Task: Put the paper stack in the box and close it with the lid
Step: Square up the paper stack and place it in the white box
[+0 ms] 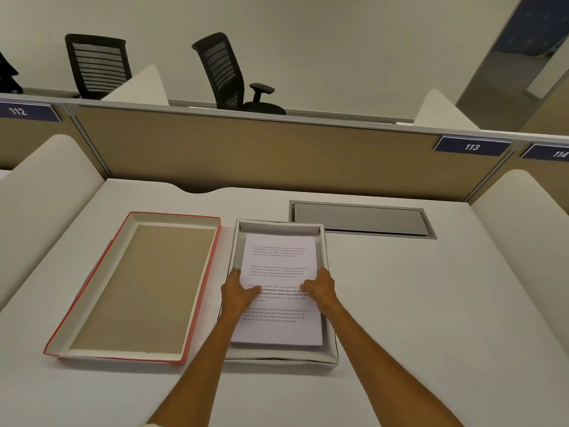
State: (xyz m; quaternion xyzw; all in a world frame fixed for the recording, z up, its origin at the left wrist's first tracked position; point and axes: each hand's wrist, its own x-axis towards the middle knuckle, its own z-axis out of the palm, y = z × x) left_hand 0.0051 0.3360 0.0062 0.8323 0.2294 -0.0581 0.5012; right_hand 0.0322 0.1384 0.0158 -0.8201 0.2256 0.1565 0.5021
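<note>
The paper stack (278,291) lies inside the box (328,303) on the tabletop (431,303). The left hand (238,291) and right hand (320,288) hold its 2 long edges, each grip closed on the paper. The sheets look light, floppy and slippery; the stiff lid (135,288) waits beside.

White desk (400,303) bearing box (281,360), lid (135,288).

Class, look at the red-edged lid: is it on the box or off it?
Off. The lid lies inside-up on the desk, left of the open box, which holds the paper stack.
</note>
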